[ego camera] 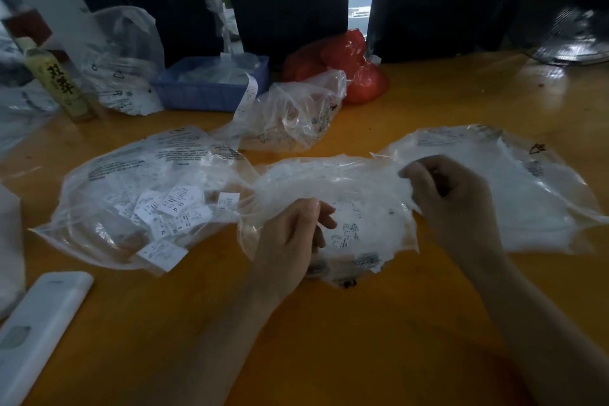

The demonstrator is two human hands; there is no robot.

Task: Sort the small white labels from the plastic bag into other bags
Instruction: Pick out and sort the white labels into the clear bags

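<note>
Two hands work the middle plastic bag (342, 208) on the table (362, 339): left hand (290, 237) and right hand (451, 204) each pinch its film. Labels (174, 208) sit in the left bag (108, 181). Probably feather-light, slippery, limp; best pinched at the rim.

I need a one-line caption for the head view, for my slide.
Both hands, left and right, hold a clear bag open beside a bag of white labels.

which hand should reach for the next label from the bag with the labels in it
Probably the left hand. The bag of labels lies directly beside it, on the table's left. The right hand is farther away, pinching the middle bag open.
</note>
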